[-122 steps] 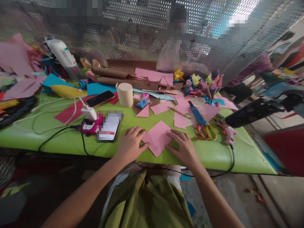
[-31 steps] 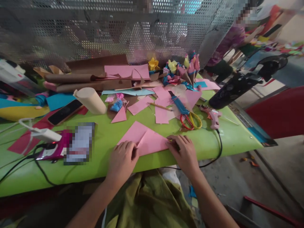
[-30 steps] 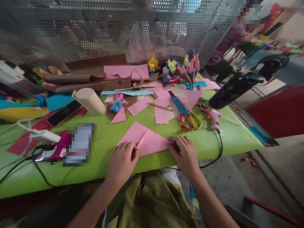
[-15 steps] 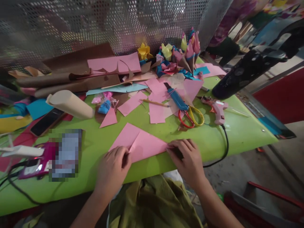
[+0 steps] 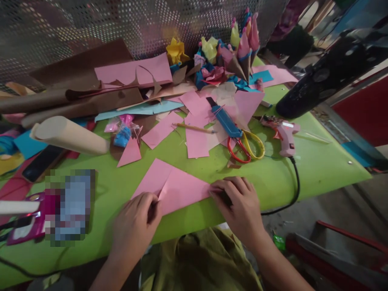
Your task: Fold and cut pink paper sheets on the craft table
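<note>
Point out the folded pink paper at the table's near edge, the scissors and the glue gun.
folded pink paper [image 5: 182, 190], head view, on the flat middle of its top flap.
scissors [image 5: 237, 136], head view, where the blue blade cover meets the red and yellow handles.
glue gun [image 5: 285, 135], head view, on its pink body.

Dim, flat light reaches us, brightest through the perforated metal screen [image 5: 91, 20]. Soft shadows lie beside our left hand [image 5: 136, 222] and right hand [image 5: 239, 206] on the green table [image 5: 321, 169]. The edges bow and smear; 1 pixelated patch [image 5: 69, 206] sits left.
</note>
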Motion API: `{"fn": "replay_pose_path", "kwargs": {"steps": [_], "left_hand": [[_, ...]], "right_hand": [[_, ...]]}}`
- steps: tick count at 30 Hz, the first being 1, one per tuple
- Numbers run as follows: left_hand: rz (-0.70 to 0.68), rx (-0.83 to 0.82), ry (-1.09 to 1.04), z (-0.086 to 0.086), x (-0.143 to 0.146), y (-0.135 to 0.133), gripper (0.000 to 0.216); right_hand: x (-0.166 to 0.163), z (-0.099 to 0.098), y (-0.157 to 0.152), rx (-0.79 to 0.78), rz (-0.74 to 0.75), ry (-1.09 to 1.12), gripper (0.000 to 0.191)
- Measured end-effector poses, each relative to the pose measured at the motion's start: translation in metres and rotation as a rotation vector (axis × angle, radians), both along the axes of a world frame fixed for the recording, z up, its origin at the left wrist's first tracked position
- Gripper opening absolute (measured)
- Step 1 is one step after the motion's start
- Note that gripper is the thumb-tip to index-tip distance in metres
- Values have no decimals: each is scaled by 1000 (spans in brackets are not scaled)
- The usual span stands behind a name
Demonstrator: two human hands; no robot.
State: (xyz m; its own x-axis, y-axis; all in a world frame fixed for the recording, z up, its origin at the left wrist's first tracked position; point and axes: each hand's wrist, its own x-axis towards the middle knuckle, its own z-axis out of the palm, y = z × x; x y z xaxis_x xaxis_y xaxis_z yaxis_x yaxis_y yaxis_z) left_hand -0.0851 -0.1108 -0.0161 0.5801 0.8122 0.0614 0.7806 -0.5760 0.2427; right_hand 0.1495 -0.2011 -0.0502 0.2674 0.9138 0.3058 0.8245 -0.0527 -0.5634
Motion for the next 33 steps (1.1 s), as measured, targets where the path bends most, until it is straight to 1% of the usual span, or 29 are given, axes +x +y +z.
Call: {"fn": "replay_pose_path", "kwargs": {"steps": [7,12,17,27,33], "left_hand": [[7,9,-16,3,4,1,16],[21,-23,4,3,3,3,16],[-8,8,-16,0,0,4,13],[-22,-10,3,2,1,6,18],[-49,62,5,1,2,6,15]], "right_hand": [[0,1,0,13,2,11,10],[3,2,0,3,9,56,11],[4,3,0,-31,9,63,10],[5,6,0,-37,23,93,12],[6,5,-1,-10,49,91,19]]}}
